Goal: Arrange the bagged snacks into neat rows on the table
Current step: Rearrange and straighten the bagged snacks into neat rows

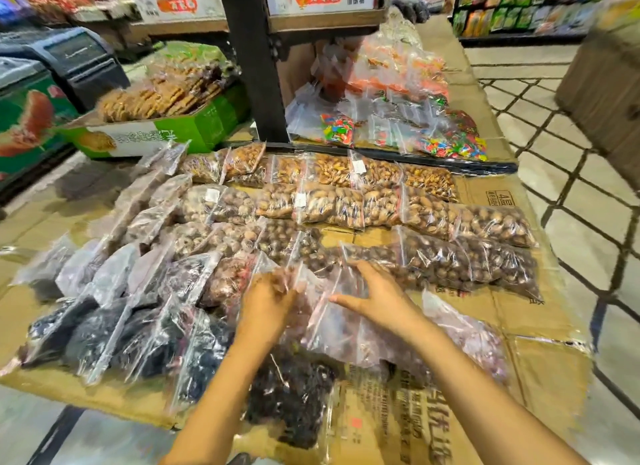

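Both hands meet over one clear plastic zip bag of reddish-brown snacks (341, 321) near the front middle of the cardboard-covered surface (540, 319). The left hand (268, 300) is at the bag's left upper corner with its fingers curled together, apparently pinching the plastic there, though motion blur hides the exact contact. The right hand (375, 291) lies flat on top of the bag with fingers spread apart and the thumb stretched toward the left hand. That reads as a press to steady and flatten the bag while the other hand tugs it square, so that it lines up with its neighbours.

The bags beyond already lie in rows, sorted by contents: the row of clear bags of pale shelled nuts (346, 170) furthest back, the row of clear bags of round brown nuts (460, 219) in front of it, then a darker row (467, 264) ending just beyond the right hand. On the left, the overlapping clear bags of black dried fruit (138, 333) lean on one another like shingles, probably to save room. One dark-filled bag (291, 395) lies loose between the forearms, and a pinkish bag (474, 340) sits right of the right wrist, neither in a row yet.

What the held bag contains is hard to tell through glare and blur. Its lower edge is hidden under the right forearm. The surface's near edge is cut off by the frame.
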The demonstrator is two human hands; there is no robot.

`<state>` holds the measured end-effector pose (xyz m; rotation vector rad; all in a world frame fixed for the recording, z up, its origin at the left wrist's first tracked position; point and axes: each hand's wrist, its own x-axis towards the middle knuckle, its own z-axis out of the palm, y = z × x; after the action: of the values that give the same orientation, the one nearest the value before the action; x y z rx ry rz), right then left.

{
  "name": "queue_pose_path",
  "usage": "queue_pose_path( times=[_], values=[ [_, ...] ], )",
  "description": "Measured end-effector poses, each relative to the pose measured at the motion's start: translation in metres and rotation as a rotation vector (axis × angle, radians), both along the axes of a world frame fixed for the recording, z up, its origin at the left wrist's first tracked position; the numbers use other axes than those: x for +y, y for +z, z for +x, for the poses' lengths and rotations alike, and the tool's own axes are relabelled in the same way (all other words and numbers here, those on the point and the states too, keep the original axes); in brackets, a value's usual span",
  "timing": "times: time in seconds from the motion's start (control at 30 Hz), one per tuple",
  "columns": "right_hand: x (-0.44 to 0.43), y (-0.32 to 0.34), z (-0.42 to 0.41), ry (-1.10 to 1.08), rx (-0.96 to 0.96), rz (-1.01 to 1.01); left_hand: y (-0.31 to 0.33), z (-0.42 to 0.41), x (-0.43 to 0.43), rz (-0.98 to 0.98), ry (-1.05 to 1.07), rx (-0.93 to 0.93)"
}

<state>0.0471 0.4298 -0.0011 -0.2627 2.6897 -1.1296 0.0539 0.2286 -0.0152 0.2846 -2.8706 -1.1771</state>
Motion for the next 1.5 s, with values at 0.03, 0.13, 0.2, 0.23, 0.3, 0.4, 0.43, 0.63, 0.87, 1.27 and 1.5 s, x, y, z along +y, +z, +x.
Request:
queue_pose_path(
  times=[0.03,0.13,0.2,0.23,0.3,0.4,0.43,0.63,0.87,1.27,1.5],
  values=[
    [-0.007,0.000,-0.006,0.004,-0.052,-0.007,-0.002,-0.005,-0.007,0.016,-0.057,-0.072],
    [-0.020,-0.002,-0.022,-0.006,-0.207,-0.143,-0.001,-0.015,-0.021,0.111,-0.177,-0.163],
    [-0.022,-0.003,-0.024,-0.099,-0.228,-0.288,0.003,-0.020,-0.022,0.223,-0.214,-0.132],
    [-0.022,-0.003,-0.022,-0.159,-0.214,-0.358,0.006,-0.023,-0.020,0.262,-0.220,-0.110],
    [-0.021,-0.001,-0.014,-0.240,-0.172,-0.465,0.013,-0.028,-0.012,0.290,-0.228,-0.073],
    [-0.022,-0.002,-0.003,-0.296,-0.106,-0.516,0.017,-0.035,-0.003,0.306,-0.239,-0.095],
    [-0.021,-0.003,-0.001,-0.329,-0.074,-0.523,0.017,-0.037,-0.005,0.319,-0.237,-0.119],
    [-0.026,0.011,0.011,-0.342,0.015,-0.347,0.022,-0.022,-0.055,0.398,-0.088,-0.108],
    [-0.023,-0.023,0.065,-0.625,0.217,-0.061,0.021,0.006,-0.094,0.098,-0.136,0.053],
    [-0.160,-0.024,0.120,-0.492,0.363,0.262,0.011,0.029,-0.178,-0.277,-0.797,0.000],
    [-0.221,-0.059,0.164,-1.082,0.072,0.062,0.001,0.038,-0.191,-0.563,-1.057,0.212]
  ],
)
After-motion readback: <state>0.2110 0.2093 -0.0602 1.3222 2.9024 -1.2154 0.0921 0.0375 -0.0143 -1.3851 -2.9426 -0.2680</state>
